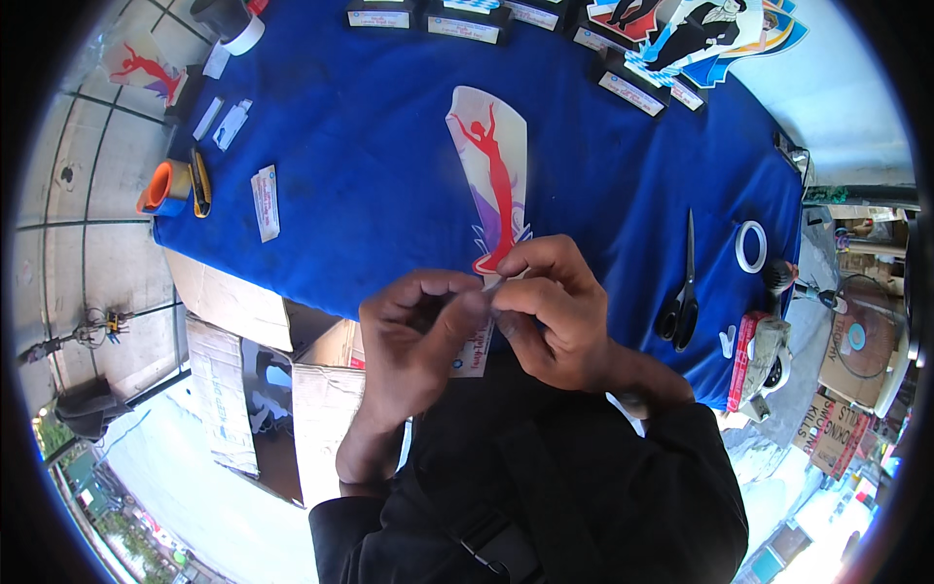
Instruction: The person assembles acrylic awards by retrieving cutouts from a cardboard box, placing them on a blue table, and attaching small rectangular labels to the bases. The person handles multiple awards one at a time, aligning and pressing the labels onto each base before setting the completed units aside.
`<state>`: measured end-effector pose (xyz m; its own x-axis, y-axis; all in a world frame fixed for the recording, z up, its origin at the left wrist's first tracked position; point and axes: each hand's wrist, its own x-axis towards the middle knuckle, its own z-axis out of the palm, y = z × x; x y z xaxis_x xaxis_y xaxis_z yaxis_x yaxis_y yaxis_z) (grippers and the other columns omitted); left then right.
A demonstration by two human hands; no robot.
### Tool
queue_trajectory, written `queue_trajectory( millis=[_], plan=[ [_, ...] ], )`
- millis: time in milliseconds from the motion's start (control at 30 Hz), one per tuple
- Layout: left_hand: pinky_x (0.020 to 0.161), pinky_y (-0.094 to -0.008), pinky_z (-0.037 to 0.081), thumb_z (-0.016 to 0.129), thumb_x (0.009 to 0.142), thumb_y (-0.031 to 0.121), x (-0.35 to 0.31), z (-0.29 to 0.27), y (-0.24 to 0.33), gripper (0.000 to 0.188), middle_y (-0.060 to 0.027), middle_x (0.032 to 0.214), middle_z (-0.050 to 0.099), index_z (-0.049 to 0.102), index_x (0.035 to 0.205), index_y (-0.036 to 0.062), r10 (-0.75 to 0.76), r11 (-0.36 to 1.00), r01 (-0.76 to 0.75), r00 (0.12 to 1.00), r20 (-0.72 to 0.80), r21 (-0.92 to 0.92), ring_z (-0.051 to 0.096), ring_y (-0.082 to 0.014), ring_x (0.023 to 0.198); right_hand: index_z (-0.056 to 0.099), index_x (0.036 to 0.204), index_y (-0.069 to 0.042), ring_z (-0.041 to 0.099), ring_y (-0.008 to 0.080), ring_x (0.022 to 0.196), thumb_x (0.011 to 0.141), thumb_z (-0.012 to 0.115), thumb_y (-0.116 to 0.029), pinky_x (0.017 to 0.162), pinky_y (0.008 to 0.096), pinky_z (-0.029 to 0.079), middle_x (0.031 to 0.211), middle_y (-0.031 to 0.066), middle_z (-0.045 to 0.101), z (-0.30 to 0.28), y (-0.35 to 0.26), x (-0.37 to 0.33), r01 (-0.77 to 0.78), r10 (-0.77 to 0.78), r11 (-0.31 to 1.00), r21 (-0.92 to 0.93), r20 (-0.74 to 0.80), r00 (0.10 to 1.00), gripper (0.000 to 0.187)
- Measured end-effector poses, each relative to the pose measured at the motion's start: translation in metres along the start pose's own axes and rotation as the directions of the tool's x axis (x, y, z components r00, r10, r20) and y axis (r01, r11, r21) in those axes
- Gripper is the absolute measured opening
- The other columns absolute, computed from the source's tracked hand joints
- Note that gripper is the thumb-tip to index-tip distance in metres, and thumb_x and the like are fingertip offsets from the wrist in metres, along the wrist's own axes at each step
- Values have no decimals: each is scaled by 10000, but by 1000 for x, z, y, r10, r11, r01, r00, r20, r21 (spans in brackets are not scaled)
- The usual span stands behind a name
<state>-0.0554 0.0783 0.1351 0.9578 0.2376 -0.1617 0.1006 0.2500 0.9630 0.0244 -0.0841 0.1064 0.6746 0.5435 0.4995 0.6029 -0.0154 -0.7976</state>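
Observation:
My left hand [413, 336] and my right hand [555, 311] meet close in front of my body, fingertips pinched together. Between them is a white printed label strip [471, 358], hanging down below the fingers. Both hands grip its upper end, which the fingers partly cover. Just beyond the hands, a flat trophy plate [498, 175] with a red dancer figure and purple marks lies on the blue cloth [360, 146]. Its narrow lower end reaches behind my right fingers.
Scissors [681, 307], a white tape roll [750, 246] and a red box [745, 360] lie at the right. Another label [265, 202], a box cutter [201, 185] and an orange tape roll [167, 185] are at the left. Trophies on black bases [632, 86] line the far edge. Cardboard boxes [229, 292] stand lower left.

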Motion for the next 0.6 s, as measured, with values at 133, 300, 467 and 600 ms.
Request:
queue_trajectory(
  millis=[133,300,467,600],
  plan=[
    [484,-211,397,590,1022,77,6,-4,-13,85,-83,873,711,613,1026,-5,-112,955,98,993,-32,-281,572,-57,590,656,979,-47,572,149,803,815,737,99,644,241,449,1110,136,569,-7,-1,-8,69,-64,993,-96,53,997,234],
    [694,-265,572,486,987,83,30,-36,-36,152,-101,893,640,602,959,-11,139,988,-150,775,-617,35,730,-217,949,647,951,-71,554,143,811,864,754,4,650,283,417,932,63,630,-35,-1,-31,-320,325,945,66,-87,942,157],
    [584,-223,407,472,841,-22,7,-54,-47,63,-72,831,536,533,831,-9,88,990,-129,874,-479,-54,559,-104,714,629,951,-28,578,73,841,900,740,-28,748,254,457,873,16,654,-59,14,-51,-730,772,569,377,61,633,122],
    [557,-215,349,625,855,23,-18,-32,-59,59,-72,948,559,619,895,-19,-113,988,128,978,-174,81,438,-55,597,636,950,-27,601,86,837,899,734,-25,782,247,476,879,9,658,-66,21,-55,-802,834,403,441,185,521,110]
  ],
)
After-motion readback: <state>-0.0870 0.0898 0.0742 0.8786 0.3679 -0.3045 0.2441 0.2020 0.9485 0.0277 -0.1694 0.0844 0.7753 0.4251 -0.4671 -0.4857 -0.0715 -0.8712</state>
